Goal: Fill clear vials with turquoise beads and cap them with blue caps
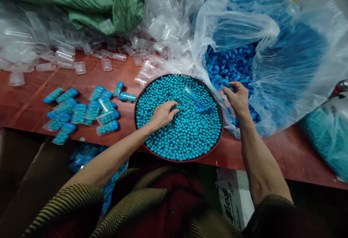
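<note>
Over a round tray full of small turquoise balls, my left hand is closed around what looks like a clear plastic tube, mostly hidden by the fingers and hard to see against the balls. My right hand pinches a small blue cap at the mouth of a large clear bag. Many similar blue caps fill that bag. A few blue pieces, among them a scoop-like one, lie on the balls in the right half of the tray.
Left of the tray, several filled tubes with blue caps lie on the red table. Empty clear tubes are heaped along the back, below a green sack. A bag of turquoise balls stands at the far right.
</note>
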`<state>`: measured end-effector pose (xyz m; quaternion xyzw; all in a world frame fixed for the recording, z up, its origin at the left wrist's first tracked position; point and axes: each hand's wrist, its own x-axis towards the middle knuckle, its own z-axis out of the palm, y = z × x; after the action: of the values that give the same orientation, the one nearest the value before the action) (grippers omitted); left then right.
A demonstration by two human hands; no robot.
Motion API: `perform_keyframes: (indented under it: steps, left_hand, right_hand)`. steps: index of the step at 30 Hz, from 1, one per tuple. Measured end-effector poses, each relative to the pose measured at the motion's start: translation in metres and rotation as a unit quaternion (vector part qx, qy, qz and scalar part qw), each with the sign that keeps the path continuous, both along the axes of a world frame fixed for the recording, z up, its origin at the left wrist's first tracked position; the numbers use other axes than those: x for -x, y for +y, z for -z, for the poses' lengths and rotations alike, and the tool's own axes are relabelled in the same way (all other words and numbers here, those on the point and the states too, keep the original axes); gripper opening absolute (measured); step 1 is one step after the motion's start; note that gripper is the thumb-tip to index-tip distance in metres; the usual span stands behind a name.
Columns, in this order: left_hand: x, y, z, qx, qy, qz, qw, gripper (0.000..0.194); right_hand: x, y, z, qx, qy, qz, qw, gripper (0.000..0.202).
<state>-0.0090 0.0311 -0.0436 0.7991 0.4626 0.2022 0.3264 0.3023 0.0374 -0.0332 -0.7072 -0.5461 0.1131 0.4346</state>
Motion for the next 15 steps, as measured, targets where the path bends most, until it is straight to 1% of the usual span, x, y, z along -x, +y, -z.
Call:
perform_keyframes:
  steps: [1,3,4,5,7,9,10,12,13,15]
  left_hand:
    - [0.000,0.000,0.000,0.003,-0.002,0.001,1.000,0.026]
    - [0.000,0.001,-0.001,0.005,-0.007,0.004,1.000,0.027]
    - [0.000,0.001,-0.001,0.004,-0.010,0.005,1.000,0.027]
    - [0.000,0.001,-0.001,0.004,-0.013,0.006,1.000,0.027]
    - [0.001,0.001,0.000,0.006,-0.013,0.009,1.000,0.027]
    - [0.001,0.001,0.000,0.012,-0.008,0.015,1.000,0.028]
    - [0.001,0.001,0.000,0.014,-0.006,0.018,1.000,0.028]
    - [0.001,0.001,-0.001,0.019,-0.008,0.021,1.000,0.028]
    - [0.001,0.001,-0.002,0.024,-0.012,0.021,0.999,0.028]
    - [0.002,0.003,-0.003,0.043,-0.025,0.019,0.999,0.027]
  right_hand:
    - [0.007,-0.003,-0.009,0.006,-0.032,-0.032,0.999,0.025]
    - [0.026,-0.009,-0.025,0.045,-0.095,-0.116,0.988,0.031]
    - [0.036,-0.014,-0.031,0.063,-0.134,-0.146,0.978,0.034]
    - [0.046,-0.019,-0.035,0.074,-0.175,-0.149,0.970,0.036]
    - [0.065,-0.032,-0.038,0.106,-0.253,-0.099,0.957,0.036]
    - [0.081,-0.045,-0.034,0.180,-0.306,-0.042,0.934,0.039]
    - [0.088,-0.051,-0.031,0.225,-0.324,-0.030,0.918,0.042]
    - [0.097,-0.060,-0.025,0.294,-0.346,-0.029,0.891,0.046]
    - [0.100,-0.063,-0.022,0.309,-0.349,-0.031,0.884,0.046]
    - [0.102,-0.067,-0.021,0.308,-0.340,-0.048,0.887,0.042]
